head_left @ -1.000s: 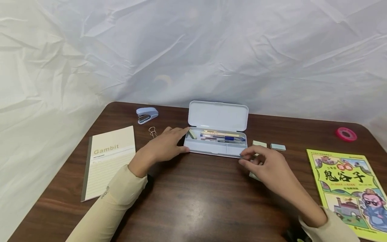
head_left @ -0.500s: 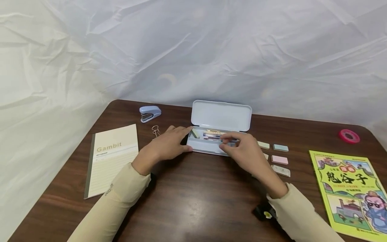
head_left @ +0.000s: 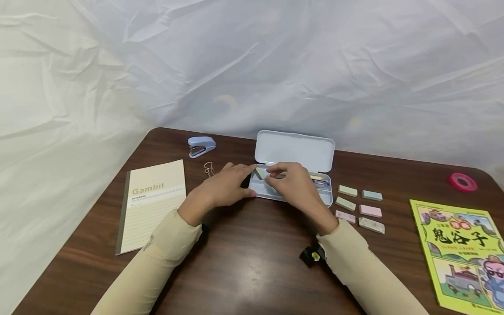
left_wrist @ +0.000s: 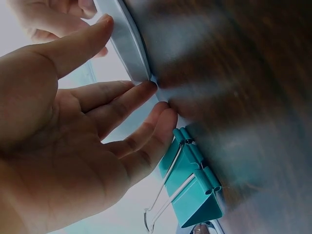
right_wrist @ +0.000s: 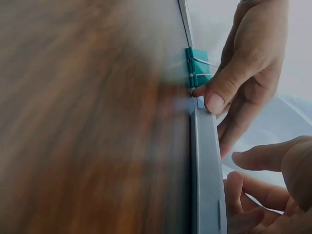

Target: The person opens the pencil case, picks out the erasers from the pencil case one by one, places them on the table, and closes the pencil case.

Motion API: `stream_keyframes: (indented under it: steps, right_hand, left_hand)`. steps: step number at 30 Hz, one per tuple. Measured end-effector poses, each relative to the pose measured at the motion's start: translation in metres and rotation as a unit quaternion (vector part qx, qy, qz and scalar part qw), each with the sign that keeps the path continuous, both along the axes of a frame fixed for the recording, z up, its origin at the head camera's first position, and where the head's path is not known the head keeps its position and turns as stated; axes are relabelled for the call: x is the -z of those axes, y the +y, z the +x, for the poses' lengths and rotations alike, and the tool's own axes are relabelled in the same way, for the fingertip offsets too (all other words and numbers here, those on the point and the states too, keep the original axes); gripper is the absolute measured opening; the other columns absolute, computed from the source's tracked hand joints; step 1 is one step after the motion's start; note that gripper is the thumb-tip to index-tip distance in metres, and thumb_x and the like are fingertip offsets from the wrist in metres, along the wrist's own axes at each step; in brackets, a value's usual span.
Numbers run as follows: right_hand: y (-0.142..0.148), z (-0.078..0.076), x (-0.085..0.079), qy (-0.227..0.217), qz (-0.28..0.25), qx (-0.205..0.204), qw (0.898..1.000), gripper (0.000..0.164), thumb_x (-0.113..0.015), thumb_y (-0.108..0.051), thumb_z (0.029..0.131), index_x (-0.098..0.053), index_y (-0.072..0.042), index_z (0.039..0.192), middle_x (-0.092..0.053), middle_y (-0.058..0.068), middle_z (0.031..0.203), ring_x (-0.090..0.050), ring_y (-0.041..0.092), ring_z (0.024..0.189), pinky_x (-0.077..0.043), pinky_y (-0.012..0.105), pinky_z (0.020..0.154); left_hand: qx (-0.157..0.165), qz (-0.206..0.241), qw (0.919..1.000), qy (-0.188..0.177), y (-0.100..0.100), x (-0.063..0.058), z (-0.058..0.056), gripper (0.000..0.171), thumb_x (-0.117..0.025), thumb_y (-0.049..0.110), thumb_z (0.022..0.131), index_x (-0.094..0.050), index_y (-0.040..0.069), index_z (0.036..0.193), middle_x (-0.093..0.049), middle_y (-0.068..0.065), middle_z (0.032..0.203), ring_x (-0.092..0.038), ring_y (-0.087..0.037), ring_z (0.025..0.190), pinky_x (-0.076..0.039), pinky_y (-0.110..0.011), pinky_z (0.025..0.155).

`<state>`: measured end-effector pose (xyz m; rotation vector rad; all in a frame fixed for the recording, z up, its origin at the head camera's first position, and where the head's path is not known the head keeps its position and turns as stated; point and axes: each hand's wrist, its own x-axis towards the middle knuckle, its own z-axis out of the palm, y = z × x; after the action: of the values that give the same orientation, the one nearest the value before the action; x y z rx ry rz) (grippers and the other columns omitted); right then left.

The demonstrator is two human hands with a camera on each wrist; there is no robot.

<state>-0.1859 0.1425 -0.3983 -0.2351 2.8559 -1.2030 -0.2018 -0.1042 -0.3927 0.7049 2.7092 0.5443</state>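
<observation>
A pale blue pencil case (head_left: 294,151) stands with its lid raised. Inside lie several pens (head_left: 320,183) on the right and a pale green eraser (head_left: 259,173) at the left end. My left hand (head_left: 220,188) touches the case's left end with extended fingers and thumb. Over the tray, my right hand (head_left: 295,183) hovers beside the green eraser, thumb and fingertips apart. Nothing shows between them in the right wrist view, though the case wall hides some fingertips. Behind my left fingers in the left wrist view is a teal binder clip (left_wrist: 190,180).
Right of the case lie several erasers (head_left: 370,211) in two columns. A yellow comic book (head_left: 458,249) and a pink tape roll (head_left: 462,182) are farther right. On the left are a notebook (head_left: 157,205) and a blue stapler (head_left: 201,146).
My right hand has moved left, from the case's right corner across the tray to its left part, uncovering the erasers on the table. The left hand has stayed at the case's left end.
</observation>
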Motion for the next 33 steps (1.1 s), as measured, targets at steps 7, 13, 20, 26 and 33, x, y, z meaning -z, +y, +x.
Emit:
stream_keyframes:
  steps: [7, 13, 20, 26, 33]
  right_hand:
    - [-0.017, -0.001, -0.011, -0.008, 0.052, 0.027, 0.998, 0.023, -0.084, -0.036, 0.101, -0.091, -0.026, 0.121, -0.086, -0.013, 0.099, -0.069, 0.011, 0.077, -0.052, 0.031, 0.062]
    - [-0.024, -0.003, -0.013, -0.01, 0.081, 0.031, 0.996, 0.02, -0.084, -0.034, 0.101, -0.092, -0.027, 0.117, -0.089, -0.011, 0.101, -0.079, 0.013, 0.089, -0.056, 0.032, 0.06]
    - [-0.031, -0.006, -0.013, -0.015, 0.101, 0.049, 0.994, 0.015, -0.084, -0.04, 0.1, -0.093, -0.032, 0.108, -0.088, -0.012, 0.105, -0.08, 0.016, 0.097, -0.055, 0.033, 0.063]
    - [-0.031, -0.005, -0.012, -0.008, 0.102, 0.059, 0.993, 0.014, -0.081, -0.035, 0.098, -0.093, -0.03, 0.102, -0.086, -0.012, 0.096, -0.078, 0.017, 0.091, -0.054, 0.034, 0.063]
    - [-0.025, -0.006, -0.009, 0.006, 0.071, 0.053, 0.996, 0.015, -0.081, -0.034, 0.099, -0.091, -0.023, 0.101, -0.083, -0.009, 0.089, -0.073, 0.016, 0.081, -0.054, 0.033, 0.064]
  left_hand:
    - [0.006, 0.0, 1.0, 0.006, 0.002, -0.002, -0.002, 0.088, -0.078, 0.052, 0.109, -0.038, 0.019, 0.181, -0.055, -0.004, 0.177, -0.053, -0.031, 0.158, -0.043, -0.049, 0.134]
    - [0.01, -0.003, 0.9998, 0.017, 0.002, 0.0, -0.003, 0.089, -0.079, 0.05, 0.108, -0.039, 0.017, 0.18, -0.057, -0.006, 0.175, -0.055, -0.031, 0.157, -0.042, -0.048, 0.134]
    - [0.007, -0.006, 0.9997, 0.022, 0.002, 0.003, -0.004, 0.087, -0.079, 0.049, 0.108, -0.04, 0.017, 0.18, -0.058, -0.005, 0.175, -0.055, -0.031, 0.157, -0.043, -0.047, 0.134]
    - [0.006, -0.003, 0.9998, 0.018, 0.002, 0.002, -0.004, 0.087, -0.079, 0.05, 0.108, -0.04, 0.018, 0.18, -0.058, -0.005, 0.174, -0.054, -0.031, 0.157, -0.043, -0.048, 0.134]
    - [0.004, 0.003, 0.9998, 0.019, 0.002, 0.001, -0.003, 0.087, -0.08, 0.049, 0.107, -0.042, 0.018, 0.179, -0.059, -0.005, 0.174, -0.055, -0.031, 0.156, -0.043, -0.048, 0.133]
